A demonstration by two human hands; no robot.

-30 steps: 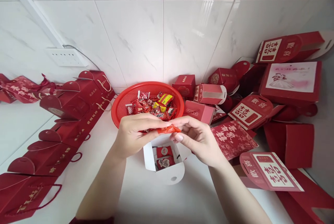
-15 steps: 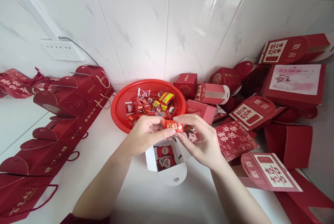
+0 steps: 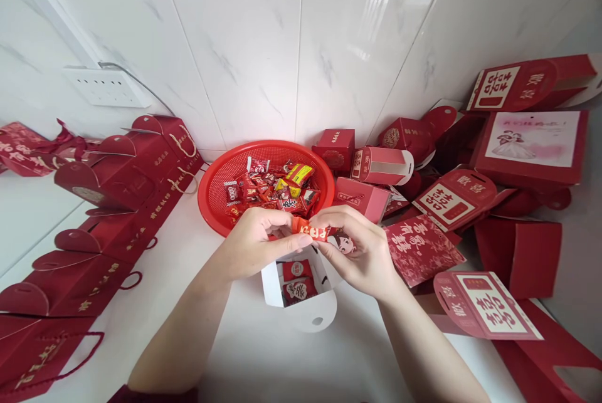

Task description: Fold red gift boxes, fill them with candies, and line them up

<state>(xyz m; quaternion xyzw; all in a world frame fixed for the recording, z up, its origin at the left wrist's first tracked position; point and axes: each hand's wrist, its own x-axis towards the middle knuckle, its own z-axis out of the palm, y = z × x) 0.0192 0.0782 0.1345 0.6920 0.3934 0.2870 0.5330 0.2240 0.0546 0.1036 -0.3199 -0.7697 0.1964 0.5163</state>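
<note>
Between my two hands is a red wrapped candy (image 3: 312,230) with pale lettering, pinched at its ends. My left hand (image 3: 256,240) grips its left end between thumb and fingers. At the other end, my right hand (image 3: 360,249) holds it with thumb and index finger. Just below stands an open box (image 3: 303,315), white inside, with its flap folded toward me. Two red packets (image 3: 299,290) lie in it. Behind my hands sits a red plastic basket (image 3: 211,193) holding many wrapped candies (image 3: 268,187), mostly red, a few yellow.
Red gift boxes with cord handles (image 3: 113,215) stand in a row at the left. On the right, red boxes (image 3: 444,202) are piled loosely, close to my right forearm. A tiled wall (image 3: 254,58) with a power socket (image 3: 107,88) rises behind the white tabletop (image 3: 263,365).
The candy has turned slightly and shifted a little to the right in my fingers. Both hands keep their hold, and the view has moved slightly.
</note>
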